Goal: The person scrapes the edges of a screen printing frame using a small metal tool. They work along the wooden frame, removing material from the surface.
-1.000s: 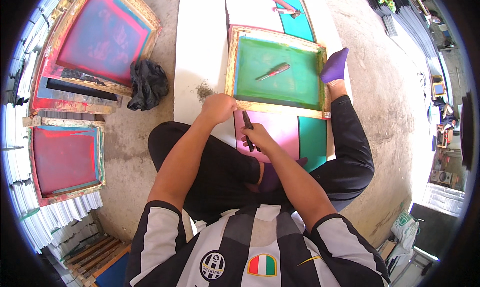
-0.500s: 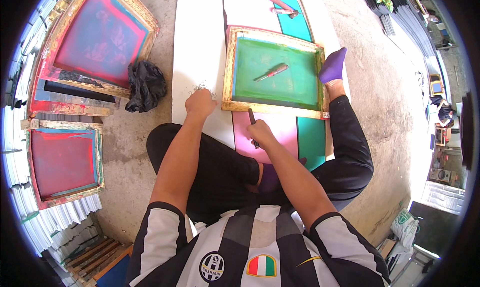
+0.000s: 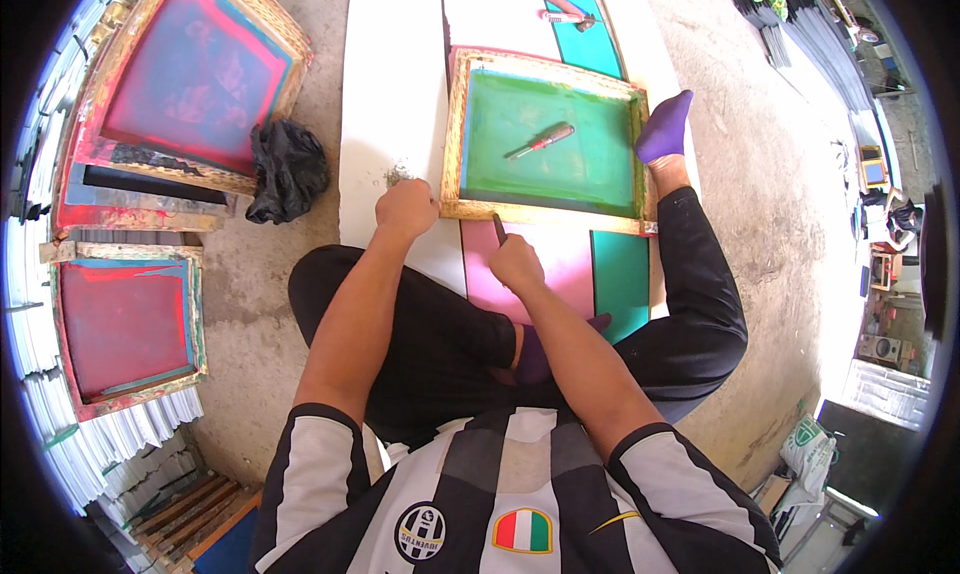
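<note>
A wooden screen-printing frame with green mesh lies on the boards in front of me. A screwdriver with a reddish handle rests on the mesh. My right hand is closed round a slim dark tool, whose tip meets the frame's near edge; its kind I cannot tell. Just left of the frame's near left corner, my left hand is closed in a fist; what it holds, if anything, is hidden. Beyond that fist lies a small heap of thin bits.
My purple-socked foot presses near the frame's right side. A hammer lies on the boards farther back. To the left are a black plastic bag, stacked screen frames and another red screen frame. A person is far right.
My left hand has shifted slightly to the right, nearer the frame. My right hand has turned a little, and less of the dark tool shows below it. The screwdriver stays on the mesh.
</note>
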